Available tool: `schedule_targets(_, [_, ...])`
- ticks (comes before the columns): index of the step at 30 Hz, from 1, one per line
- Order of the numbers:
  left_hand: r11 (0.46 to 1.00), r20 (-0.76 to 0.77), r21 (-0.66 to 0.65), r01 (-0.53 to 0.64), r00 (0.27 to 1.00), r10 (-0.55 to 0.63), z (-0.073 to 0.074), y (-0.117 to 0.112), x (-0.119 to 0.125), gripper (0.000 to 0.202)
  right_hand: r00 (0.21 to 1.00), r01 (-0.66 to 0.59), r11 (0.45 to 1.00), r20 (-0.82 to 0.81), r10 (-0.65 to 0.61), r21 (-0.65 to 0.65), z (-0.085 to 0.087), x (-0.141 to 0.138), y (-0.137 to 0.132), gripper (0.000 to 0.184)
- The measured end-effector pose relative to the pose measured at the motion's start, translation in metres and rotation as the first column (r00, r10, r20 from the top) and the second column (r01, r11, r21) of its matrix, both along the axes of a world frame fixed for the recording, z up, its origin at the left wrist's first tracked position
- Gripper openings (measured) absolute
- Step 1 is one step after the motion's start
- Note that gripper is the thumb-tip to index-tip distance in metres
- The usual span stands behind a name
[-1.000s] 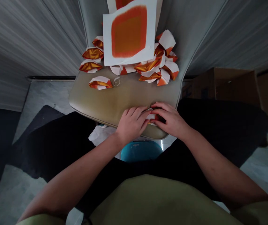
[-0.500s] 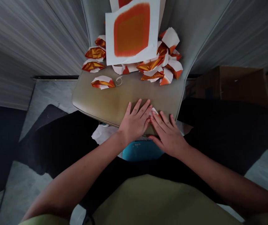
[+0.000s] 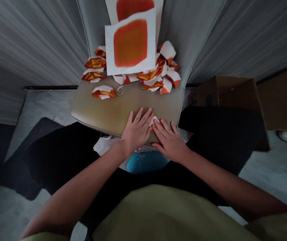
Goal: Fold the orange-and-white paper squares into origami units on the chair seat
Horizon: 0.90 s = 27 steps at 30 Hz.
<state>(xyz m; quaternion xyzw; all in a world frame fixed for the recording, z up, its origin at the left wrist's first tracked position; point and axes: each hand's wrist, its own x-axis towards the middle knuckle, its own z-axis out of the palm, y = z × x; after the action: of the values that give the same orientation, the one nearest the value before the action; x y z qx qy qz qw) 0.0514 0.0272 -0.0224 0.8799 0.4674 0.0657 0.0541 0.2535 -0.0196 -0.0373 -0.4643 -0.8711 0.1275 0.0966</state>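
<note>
A small piece of white and orange paper is seen near the front edge of the chair seat, between the 2 hands and largely covered by them. The left hand is held open, palm down, its fingers spread on the seat just beside the paper; whether the paper is also touched by its thumb side cannot be told. The right hand is likewise opened flat, with its foremost fingertips laid on the paper. Nothing is gripped by either hand.

Farther back, a white sheet marked with an orange square is overlapped onto a second sheet. To its left, 3 folded orange-and-white pieces are lined up, and a heap of similar pieces is gathered at its right. Nearer the hands, 1 single folded piece is placed just beside a pale thin loop. Below the seat's edge, a blue rounded object is partly seen.
</note>
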Motion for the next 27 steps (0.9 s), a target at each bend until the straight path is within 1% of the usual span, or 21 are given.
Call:
schedule_targets(1, [1.000,0.002,-0.002,0.000,1.000,0.000,-0.001,0.001,0.000,0.055,1.000,-0.006,1.000,-0.026,0.006,-0.013,0.000,0.002,0.001,0.073])
schedule_targets(3, [1.000,0.008,-0.003,0.004,1.000,-0.004,-0.001,0.003,-0.001,0.055,0.991,0.014,1.000,-0.133,-0.017,-0.026,0.001,0.008,0.004,0.072])
schedule_targets(4, [1.000,0.011,-0.001,0.007,1.000,-0.007,-0.001,0.003,-0.001,0.055,0.976,0.045,0.999,-0.213,-0.049,-0.024,0.002,0.012,0.006,0.072])
schedule_targets(6, [1.000,0.020,0.002,0.010,1.000,-0.010,0.000,-0.002,-0.001,0.055,0.910,0.134,0.991,-0.393,-0.130,-0.018,0.006,0.021,0.010,0.069])
schedule_targets(8, [1.000,0.035,0.015,-0.003,0.999,0.002,0.001,-0.011,-0.001,0.053,0.806,0.251,0.967,-0.542,-0.237,-0.050,0.011,0.028,0.013,0.063])
schedule_targets(10, [0.998,0.075,0.060,-0.037,0.997,0.032,0.000,-0.024,-0.001,0.050,0.666,0.364,0.920,-0.649,-0.368,-0.147,0.016,0.031,0.015,0.056])
schedule_targets(11, [0.994,0.111,0.092,-0.054,0.993,0.043,-0.001,-0.030,-0.002,0.048,0.595,0.400,0.893,-0.682,-0.425,-0.207,0.018,0.030,0.016,0.055])
schedule_targets(13, [0.985,0.188,0.159,-0.070,0.981,0.040,-0.004,-0.040,-0.005,0.039,0.491,0.418,0.859,-0.722,-0.488,-0.297,0.022,0.025,0.017,0.054])
schedule_targets(14, [0.981,0.212,0.181,-0.067,0.977,0.028,-0.004,-0.043,-0.007,0.034,0.465,0.406,0.856,-0.735,-0.494,-0.319,0.024,0.021,0.018,0.055])
schedule_targets(17, [0.982,0.226,0.182,-0.041,0.974,-0.001,-0.004,-0.048,-0.012,0.025,0.454,0.347,0.883,-0.766,-0.454,-0.318,0.029,0.008,0.018,0.055])
schedule_targets(20, [0.987,0.197,0.156,-0.025,0.980,-0.006,-0.001,-0.052,-0.014,0.030,0.480,0.310,0.907,-0.777,-0.408,-0.285,0.033,-0.001,0.018,0.052])
schedule_targets(23, [0.985,0.179,0.167,-0.029,0.984,-0.001,0.000,-0.064,-0.015,0.029,0.484,0.299,0.919,-0.789,-0.379,-0.259,0.035,-0.005,0.019,0.049])
schedule_targets(25, [0.985,0.172,0.167,-0.049,0.985,0.019,0.000,-0.074,-0.015,0.031,0.474,0.290,0.925,-0.802,-0.363,-0.247,0.038,-0.007,0.020,0.047])
schedule_targets(27, [0.986,0.218,0.120,-0.116,0.972,0.088,0.000,-0.084,-0.016,0.029,0.463,0.282,0.925,-0.809,-0.363,-0.253,0.041,-0.008,0.019,0.045])
